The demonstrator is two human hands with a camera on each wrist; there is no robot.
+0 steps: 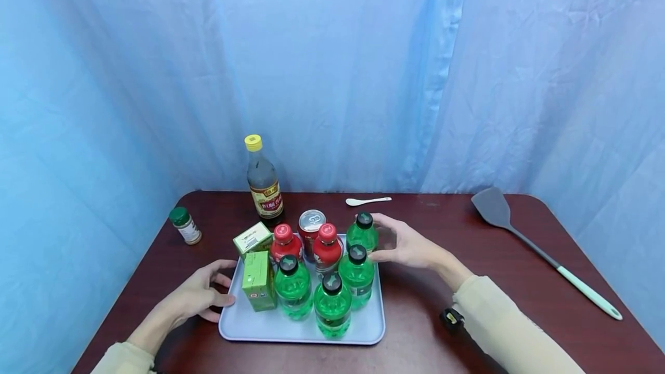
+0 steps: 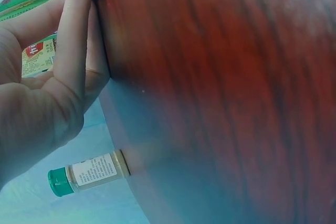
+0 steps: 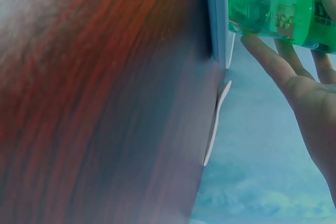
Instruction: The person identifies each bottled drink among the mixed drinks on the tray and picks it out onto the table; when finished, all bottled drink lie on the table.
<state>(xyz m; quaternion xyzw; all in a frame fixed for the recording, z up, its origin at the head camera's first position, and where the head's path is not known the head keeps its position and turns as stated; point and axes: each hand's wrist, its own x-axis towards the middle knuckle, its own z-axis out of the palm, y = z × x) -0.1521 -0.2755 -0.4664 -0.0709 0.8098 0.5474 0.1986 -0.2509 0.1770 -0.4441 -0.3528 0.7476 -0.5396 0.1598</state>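
Observation:
A light blue-grey tray (image 1: 288, 331) carries several green-liquid bottles with black caps, such as the front bottle (image 1: 332, 307), plus two red bottles (image 1: 327, 250), a dark red can (image 1: 312, 223) and two green cartons (image 1: 258, 281). At the tray's left side, my left hand (image 1: 194, 296) grips the rim with thumb and fingers. My right hand (image 1: 407, 241) curls round the green bottle (image 1: 362, 235) at the tray's back right corner. The right wrist view shows that bottle (image 3: 268, 9) between thumb and fingers, its base close over the tray rim (image 3: 223, 30).
Behind the tray stands a tall sauce bottle (image 1: 265, 186) with a yellow cap. A green-capped spice jar (image 1: 185, 225) is at the left edge. A white spoon (image 1: 368, 201) lies at the back, and a grey spatula (image 1: 540, 250) on the right. Blue curtains surround the table.

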